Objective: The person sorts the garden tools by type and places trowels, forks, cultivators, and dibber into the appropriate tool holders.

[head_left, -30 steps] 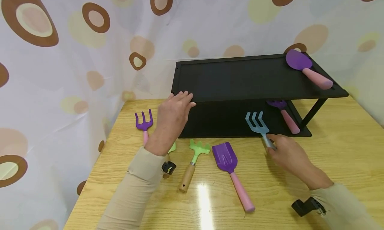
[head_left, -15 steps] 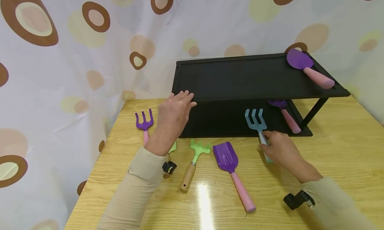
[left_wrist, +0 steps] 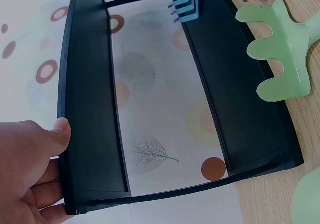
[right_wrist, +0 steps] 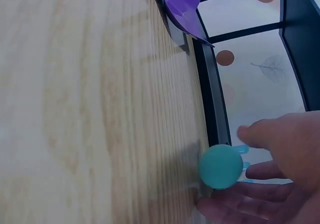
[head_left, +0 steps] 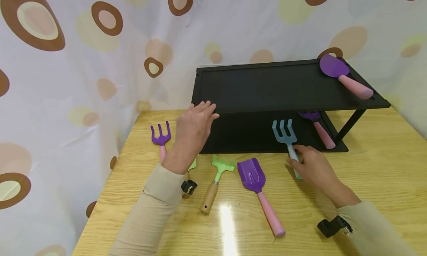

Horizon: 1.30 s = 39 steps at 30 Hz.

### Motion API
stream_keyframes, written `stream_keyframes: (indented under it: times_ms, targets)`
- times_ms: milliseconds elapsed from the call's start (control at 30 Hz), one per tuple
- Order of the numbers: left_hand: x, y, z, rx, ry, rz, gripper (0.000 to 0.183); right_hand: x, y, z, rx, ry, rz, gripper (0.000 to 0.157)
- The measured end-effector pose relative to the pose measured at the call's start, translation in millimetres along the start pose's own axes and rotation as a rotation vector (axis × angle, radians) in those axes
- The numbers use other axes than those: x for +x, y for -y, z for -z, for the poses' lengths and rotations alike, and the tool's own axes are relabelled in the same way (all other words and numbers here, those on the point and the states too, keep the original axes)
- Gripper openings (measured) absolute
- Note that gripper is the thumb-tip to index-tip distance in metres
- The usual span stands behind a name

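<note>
In the head view my left hand grips the front left corner of a black two-tier shelf. The left wrist view shows its thumb on the shelf's edge and its fingers curled beneath. My right hand holds a light blue hand fork by its handle. The tines point away, over the lower tier, and the handle sticks out past its front edge. Whether the fork touches the tier I cannot tell. In the right wrist view the round handle end faces the camera, between thumb and fingers.
A purple trowel lies on the top tier, a pink-handled purple tool on the lower. On the wooden table lie a purple shovel, a green rake, a purple fork and a partly hidden green tool.
The right hand has moved left with the blue fork, whose tines have swung to point straighter at the shelf. In the last half second it barely shifts. The left hand stays put.
</note>
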<state>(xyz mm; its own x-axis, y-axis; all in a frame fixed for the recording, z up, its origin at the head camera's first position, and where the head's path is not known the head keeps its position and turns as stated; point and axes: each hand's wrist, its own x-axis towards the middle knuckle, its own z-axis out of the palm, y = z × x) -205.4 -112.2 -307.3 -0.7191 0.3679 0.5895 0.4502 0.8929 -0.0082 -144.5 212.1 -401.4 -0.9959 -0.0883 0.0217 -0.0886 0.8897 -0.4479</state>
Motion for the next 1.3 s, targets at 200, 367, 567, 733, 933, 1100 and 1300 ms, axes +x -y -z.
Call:
stream_keyframes:
  times_ms: [200, 367, 567, 733, 933, 1100, 1300]
  targets:
    - [0.0, -0.1, 0.8, -0.006, 0.002, -0.001, 0.033, -16, 1, 7.8, -0.014, -0.045, 0.014, 0.046]
    - [-0.6, 0.7, 0.5, -0.004, -0.001, 0.000, 0.032, -30, 2, 15.2, -0.056, -0.076, 0.074, 0.029]
    - [-1.0, 0.6, 0.6, -0.001, 0.005, 0.004, 0.033, -46, 5, 21.3, -0.133, -0.088, 0.143, 0.009]
    - [-1.5, 0.6, 1.0, 0.004, 0.003, 0.004, 0.033, -55, 7, 17.3, -0.165, -0.010, 0.165, 0.007]
    - [-0.8, -0.1, 0.4, -0.008, 0.001, -0.008, 0.033, -57, 7, 7.8, -0.173, 0.038, 0.181, 0.008]
    - [-1.1, -0.2, 0.6, -0.002, -0.001, 0.004, 0.034, -53, 9, 4.8, -0.171, 0.006, 0.200, 0.008]
    - [-1.4, 1.5, 2.5, -0.007, 0.003, -0.003, 0.034, -45, 10, 3.3, -0.170, -0.036, 0.216, 0.010]
